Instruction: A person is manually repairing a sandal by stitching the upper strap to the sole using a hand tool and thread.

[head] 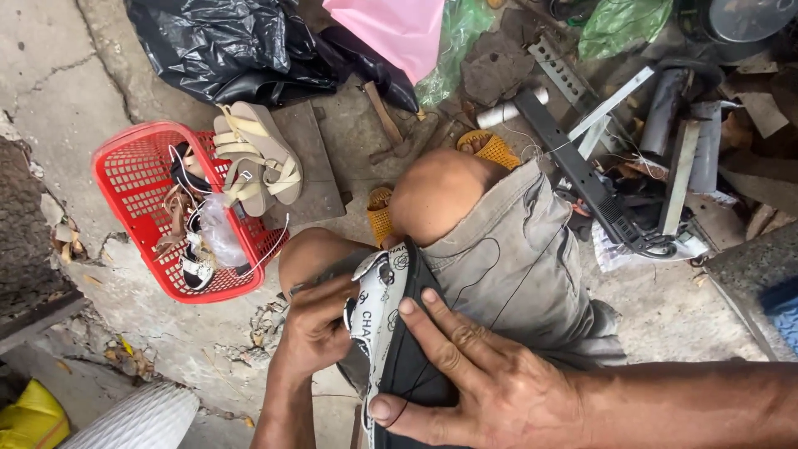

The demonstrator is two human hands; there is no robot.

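Black-and-white sandal [386,324] lies braced across the lap: left hand [320,328] grips its edge, right hand [482,374] presses flat, steadying it; red basket [141,195] of sandals sits on the floor.

The black-and-white shoe [391,333] runs off the bottom edge, and the left hand [320,324] and right hand [482,374] cover much of it; what the left fingers pinch cannot be seen. The knees hide most of the yellow sandals [492,150]; the small things in the red basket [133,187] are too tangled to tell apart.
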